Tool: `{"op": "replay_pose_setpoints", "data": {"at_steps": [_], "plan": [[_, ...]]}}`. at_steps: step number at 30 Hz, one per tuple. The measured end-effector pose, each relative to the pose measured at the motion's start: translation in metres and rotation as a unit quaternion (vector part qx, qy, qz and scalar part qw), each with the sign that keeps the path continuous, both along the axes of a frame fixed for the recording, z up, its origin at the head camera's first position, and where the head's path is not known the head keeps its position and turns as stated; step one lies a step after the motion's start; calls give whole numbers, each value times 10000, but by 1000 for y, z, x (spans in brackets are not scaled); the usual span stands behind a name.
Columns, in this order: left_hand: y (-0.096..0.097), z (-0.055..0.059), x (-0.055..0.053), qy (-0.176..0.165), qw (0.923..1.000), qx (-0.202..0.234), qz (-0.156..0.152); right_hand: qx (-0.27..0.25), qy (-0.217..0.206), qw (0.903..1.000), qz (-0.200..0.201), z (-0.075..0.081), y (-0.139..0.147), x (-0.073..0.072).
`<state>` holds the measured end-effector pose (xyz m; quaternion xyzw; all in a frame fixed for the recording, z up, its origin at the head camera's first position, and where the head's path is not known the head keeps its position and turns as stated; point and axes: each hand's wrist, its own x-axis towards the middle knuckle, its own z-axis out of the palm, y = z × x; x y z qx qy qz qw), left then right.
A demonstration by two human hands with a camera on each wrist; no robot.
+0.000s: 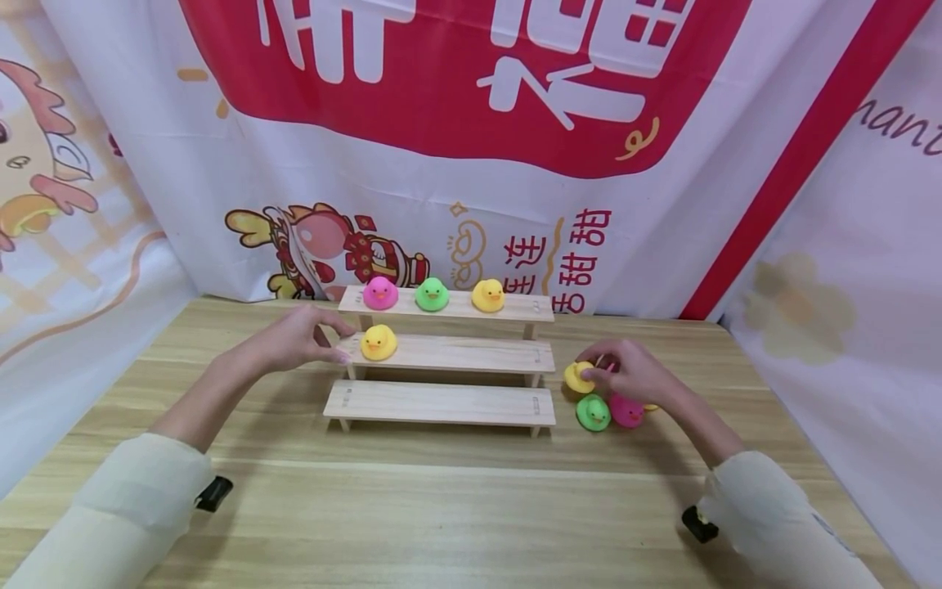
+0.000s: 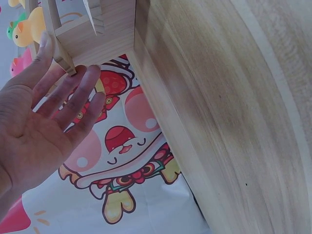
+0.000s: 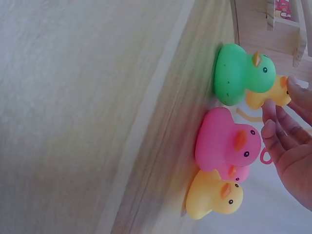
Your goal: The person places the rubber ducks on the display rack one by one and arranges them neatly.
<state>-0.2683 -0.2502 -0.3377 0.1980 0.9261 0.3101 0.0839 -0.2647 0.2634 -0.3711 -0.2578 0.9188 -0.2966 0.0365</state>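
Observation:
A three-tier wooden display shelf (image 1: 471,355) stands on the table. My left hand (image 1: 298,339) grips the left end of its middle board, thumb on the upper face and fingers at the end and underside in the left wrist view. Just beside that thumb sits a yellow rubber duck (image 1: 379,343). To the right of the shelf, my right hand (image 1: 629,375) pinches another yellow rubber duck (image 1: 577,378) between thumb and fingers. A green duck (image 3: 234,73), a pink duck (image 3: 222,141), a second pink one (image 3: 239,172) and a yellow duck (image 3: 207,195) cluster near that hand.
Along the top board stand a pink duck (image 1: 380,293), a green duck (image 1: 432,294) and a yellow duck (image 1: 488,295). The lowest board (image 1: 441,404) is nearest the front. A printed cloth (image 1: 412,180) hangs behind the wooden table (image 1: 471,523).

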Motion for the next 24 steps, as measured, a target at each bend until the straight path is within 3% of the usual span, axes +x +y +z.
{"op": "replay_pose_setpoints", "data": {"at_steps": [15,24], "plan": [[0,-2,-2,9,9999,133,-105,-409,185,9987,-261,14,-2,2],[0,-2,-2,10,9999,113,-127,-929,694,9932,38,24,-7,8]]}}
